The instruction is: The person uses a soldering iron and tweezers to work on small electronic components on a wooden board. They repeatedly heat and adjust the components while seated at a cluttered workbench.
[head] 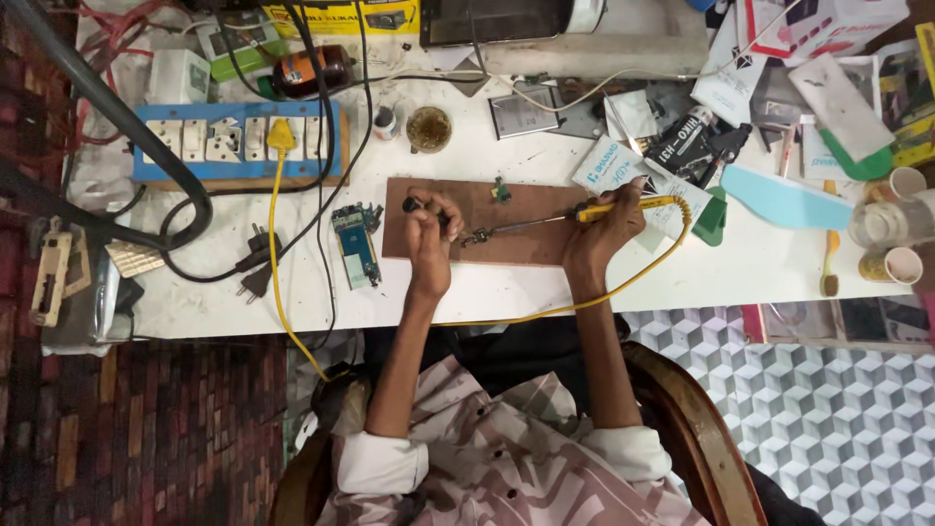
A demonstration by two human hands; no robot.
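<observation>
Right hand (pixel 606 229): fingers clamped on the yellow-handled soldering iron (pixel 575 215), tip resting at a small metal part (pixel 475 237) on the brown rectangular wooden board (pixel 526 248). Left hand (pixel 429 234): fingers closed around a small black-tipped tool (pixel 411 205) above that board. Blue circuit board (pixel 355 244) lies just left, on the white table (pixel 292 302).

One head view looks straight down from well above the white worktable (pixel 545 292) and the seated person.
</observation>
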